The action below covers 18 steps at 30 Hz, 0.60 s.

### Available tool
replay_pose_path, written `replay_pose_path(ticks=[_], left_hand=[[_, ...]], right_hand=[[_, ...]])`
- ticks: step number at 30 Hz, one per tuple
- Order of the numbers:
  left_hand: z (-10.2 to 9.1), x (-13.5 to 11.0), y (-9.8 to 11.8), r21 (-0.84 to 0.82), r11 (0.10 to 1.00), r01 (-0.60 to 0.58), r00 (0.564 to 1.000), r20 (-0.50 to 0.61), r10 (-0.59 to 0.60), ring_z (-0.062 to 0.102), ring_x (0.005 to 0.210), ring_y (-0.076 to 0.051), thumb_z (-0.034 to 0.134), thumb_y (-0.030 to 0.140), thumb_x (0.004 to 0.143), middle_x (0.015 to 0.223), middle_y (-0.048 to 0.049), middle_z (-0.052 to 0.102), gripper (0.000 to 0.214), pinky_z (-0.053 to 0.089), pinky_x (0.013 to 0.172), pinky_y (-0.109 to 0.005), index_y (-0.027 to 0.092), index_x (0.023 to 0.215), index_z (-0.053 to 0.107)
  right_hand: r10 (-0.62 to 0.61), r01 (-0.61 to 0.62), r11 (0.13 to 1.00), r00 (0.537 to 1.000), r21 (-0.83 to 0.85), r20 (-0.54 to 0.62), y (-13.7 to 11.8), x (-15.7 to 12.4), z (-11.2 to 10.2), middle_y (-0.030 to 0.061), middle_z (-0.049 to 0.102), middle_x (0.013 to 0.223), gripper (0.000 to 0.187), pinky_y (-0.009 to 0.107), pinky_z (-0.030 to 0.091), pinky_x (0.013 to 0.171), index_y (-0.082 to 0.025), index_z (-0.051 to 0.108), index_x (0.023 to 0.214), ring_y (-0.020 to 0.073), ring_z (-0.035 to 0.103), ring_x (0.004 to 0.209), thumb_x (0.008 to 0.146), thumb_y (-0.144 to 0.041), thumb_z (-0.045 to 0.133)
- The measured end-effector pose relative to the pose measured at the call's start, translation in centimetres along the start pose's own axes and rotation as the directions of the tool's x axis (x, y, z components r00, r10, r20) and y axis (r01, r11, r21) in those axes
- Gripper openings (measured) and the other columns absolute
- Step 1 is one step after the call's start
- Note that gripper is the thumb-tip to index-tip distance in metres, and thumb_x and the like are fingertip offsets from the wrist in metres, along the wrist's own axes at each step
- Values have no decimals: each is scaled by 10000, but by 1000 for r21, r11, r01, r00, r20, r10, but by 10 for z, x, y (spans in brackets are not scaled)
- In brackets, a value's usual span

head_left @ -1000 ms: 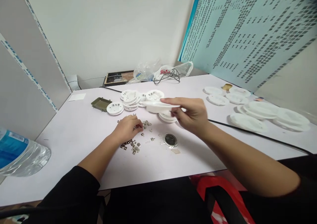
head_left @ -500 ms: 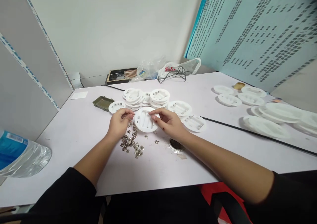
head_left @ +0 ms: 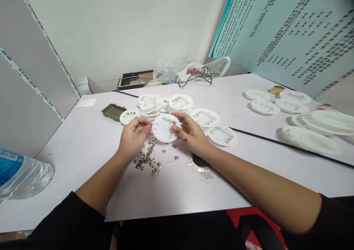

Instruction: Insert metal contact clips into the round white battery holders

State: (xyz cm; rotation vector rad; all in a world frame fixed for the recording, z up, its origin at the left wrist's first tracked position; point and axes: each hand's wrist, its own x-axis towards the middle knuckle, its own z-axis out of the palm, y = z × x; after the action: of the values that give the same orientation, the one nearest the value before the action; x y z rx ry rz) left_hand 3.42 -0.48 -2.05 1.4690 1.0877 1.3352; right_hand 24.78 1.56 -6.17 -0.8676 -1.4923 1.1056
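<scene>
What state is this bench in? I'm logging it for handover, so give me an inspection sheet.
Surface: white table, items spread across it.
Job's things: round white battery holder between both hands; more holders stacked behind; loose metal clips below.
Clutter: water bottle, olive box, dark round disc.
Hands: left hand and right hand both at the holder's edge.
Cables: black cable across the table; grey cable on a plastic bag.
Surroundings: grey panels, printed blue sheet.
</scene>
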Motion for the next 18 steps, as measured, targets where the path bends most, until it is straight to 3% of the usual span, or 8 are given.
replay_pose_path(ticks=[4, 8, 14, 18], left_hand=[[-2, -1, 1, 63, 996, -57, 998, 30, 56, 672, 654, -156, 766, 304, 853, 686, -15, 683, 180, 581, 644, -294, 166, 926, 676], [-3, -2, 2, 88, 992, -87, 996, 39, 84, 677, 639, -156, 763, 315, 854, 673, -11, 686, 185, 587, 631, -294, 170, 930, 676], [-2, -2, 4, 75, 992, -105, 994, -6, 106, 677, 626, -148, 782, 286, 828, 667, -5, 680, 178, 606, 617, -288, 171, 908, 672], [-2, -1, 5, 61, 993, -105, 994, -7, 105, 681, 630, -149, 787, 281, 818, 676, -14, 690, 168, 612, 614, -288, 168, 900, 692]], right_hand=[[42, -45, 998, 997, 53, 68, -7, 0, -3, 106, 690, 1144, 368, 472, 629, 861, -227, 615, 1236, 258, 671, 1013, 924, -419, 656], [42, -52, 993, 995, 105, 94, -13, -2, -2, 99, 694, 1183, 335, 490, 597, 955, -229, 638, 1194, 258, 674, 1068, 901, -384, 684], [146, -184, 948, 977, 261, 158, -14, -3, -1, 95, 695, 1176, 410, 486, 631, 901, -237, 619, 1266, 252, 695, 1021, 876, -356, 654], [156, -193, 942, 976, 274, 150, -16, -3, 0, 93, 696, 1157, 421, 465, 638, 883, -239, 604, 1263, 255, 688, 1035, 867, -371, 662]])
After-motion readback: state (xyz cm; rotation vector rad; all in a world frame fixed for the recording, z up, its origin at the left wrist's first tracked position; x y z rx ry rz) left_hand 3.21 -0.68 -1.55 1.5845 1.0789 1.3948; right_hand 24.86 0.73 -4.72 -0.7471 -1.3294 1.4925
